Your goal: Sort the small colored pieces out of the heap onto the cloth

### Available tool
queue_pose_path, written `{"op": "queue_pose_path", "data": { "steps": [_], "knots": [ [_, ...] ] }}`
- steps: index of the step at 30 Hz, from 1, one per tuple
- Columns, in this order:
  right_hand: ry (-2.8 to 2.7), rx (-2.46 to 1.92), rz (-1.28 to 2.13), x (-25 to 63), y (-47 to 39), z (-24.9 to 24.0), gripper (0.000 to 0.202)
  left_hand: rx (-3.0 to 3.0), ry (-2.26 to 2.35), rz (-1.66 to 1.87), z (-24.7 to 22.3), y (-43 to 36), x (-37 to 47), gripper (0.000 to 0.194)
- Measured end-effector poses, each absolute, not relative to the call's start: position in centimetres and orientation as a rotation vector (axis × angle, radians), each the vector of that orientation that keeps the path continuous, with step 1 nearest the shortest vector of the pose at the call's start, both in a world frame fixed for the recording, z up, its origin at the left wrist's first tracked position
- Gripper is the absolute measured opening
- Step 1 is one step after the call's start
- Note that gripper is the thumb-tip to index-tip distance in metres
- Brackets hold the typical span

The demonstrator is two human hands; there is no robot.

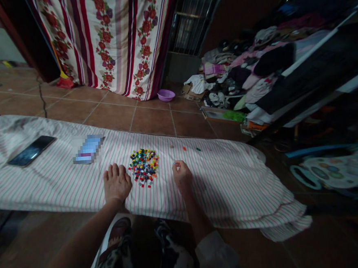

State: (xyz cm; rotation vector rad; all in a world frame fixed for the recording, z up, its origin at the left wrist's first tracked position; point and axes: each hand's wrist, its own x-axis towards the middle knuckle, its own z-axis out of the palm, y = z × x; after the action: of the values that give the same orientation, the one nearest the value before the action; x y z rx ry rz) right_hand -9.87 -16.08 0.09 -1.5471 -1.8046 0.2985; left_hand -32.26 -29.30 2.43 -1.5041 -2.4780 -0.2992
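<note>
A heap of small coloured cubes (pixel 144 167) lies on a striped cloth (pixel 231 183), in red, yellow, green, blue, white and other colours. My left hand (pixel 117 183) rests palm down on the cloth just left of the heap, its fingers stretched out and holding nothing. To the right of the heap, my right hand (pixel 182 176) is closed in a pinch, with a tiny light-blue cube (pixel 174 162) at its fingertips. Beyond that hand lie a few orange pieces (pixel 184 148) and some dark green pieces (pixel 199 149), set apart from the heap. Fainter specks nearby are too small to name.
A dark phone (pixel 32 150) and a second phone with a blurred screen (pixel 89 149) lie on the cloth at the left. Past its far edge are a tiled floor, a purple basin (pixel 166 95) and a flowered curtain (pixel 108 41). Clothes (pixel 238 68) are piled at the right.
</note>
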Motion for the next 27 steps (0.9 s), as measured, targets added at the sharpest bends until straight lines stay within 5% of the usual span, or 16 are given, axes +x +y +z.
{"op": "queue_pose_path", "data": {
  "steps": [10,27],
  "knots": [
    [-1.893,-1.621,0.098,-10.2,-16.9,0.2,0.024,-1.514,-2.497,-0.361,2.7,-29.4,-32.2,0.042],
    [-1.961,-1.099,0.540,-16.2,-15.4,0.2,0.038,-1.515,-2.489,-0.340,2.1,-29.2,-32.3,0.043]
  ]
}}
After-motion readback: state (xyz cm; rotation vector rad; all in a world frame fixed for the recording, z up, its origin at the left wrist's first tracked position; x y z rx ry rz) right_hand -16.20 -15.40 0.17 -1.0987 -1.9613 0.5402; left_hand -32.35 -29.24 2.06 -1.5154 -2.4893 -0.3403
